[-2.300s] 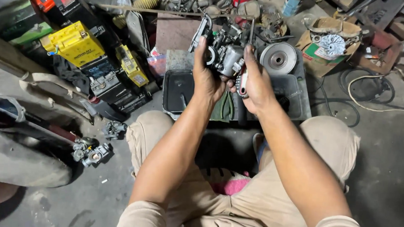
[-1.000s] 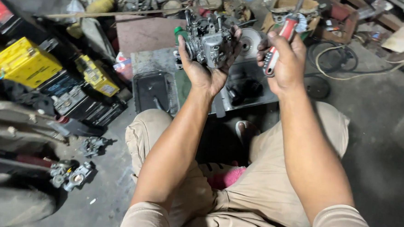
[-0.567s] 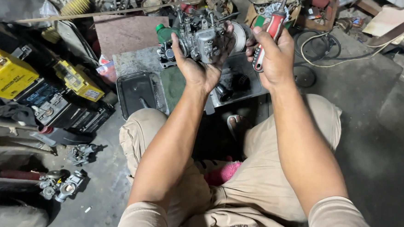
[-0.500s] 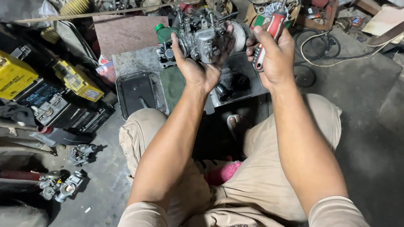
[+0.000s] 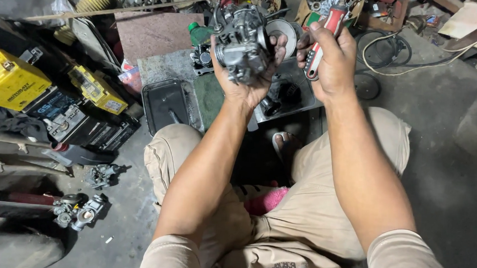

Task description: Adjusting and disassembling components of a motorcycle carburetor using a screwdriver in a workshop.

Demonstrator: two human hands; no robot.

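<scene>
Carburetor held up at chest height over the dark metal tray, cradled in my left hand: palm under the body, fingers curled up around both sides, closed firm on it. My right hand sits just beside it, wrapped shut around the red-and-grey handle of a screwdriver, shaft pointing up and away from the part. To do this well, I judge the left wrist should keep the carburetor level and steady, with the face I mean to work on turned toward me, and the screwdriver tip should be seated square before any turning, since a slip on a small soft screw would chew its head. Better to work low over the tray, so that any loose piece falls there and not onto the gritty floor. Round about: a round metal disc behind the carburetor, a green bottle to its left, yellow battery boxes further left, two small carburetor bodies on the floor by my left knee, coiled cable to the right. Hard to make out: the screwdriver's tip is cut off at the top edge, so blade type unknown; my fingers hide the carburetor's underside; its screws are too small and dark to pick out.
</scene>
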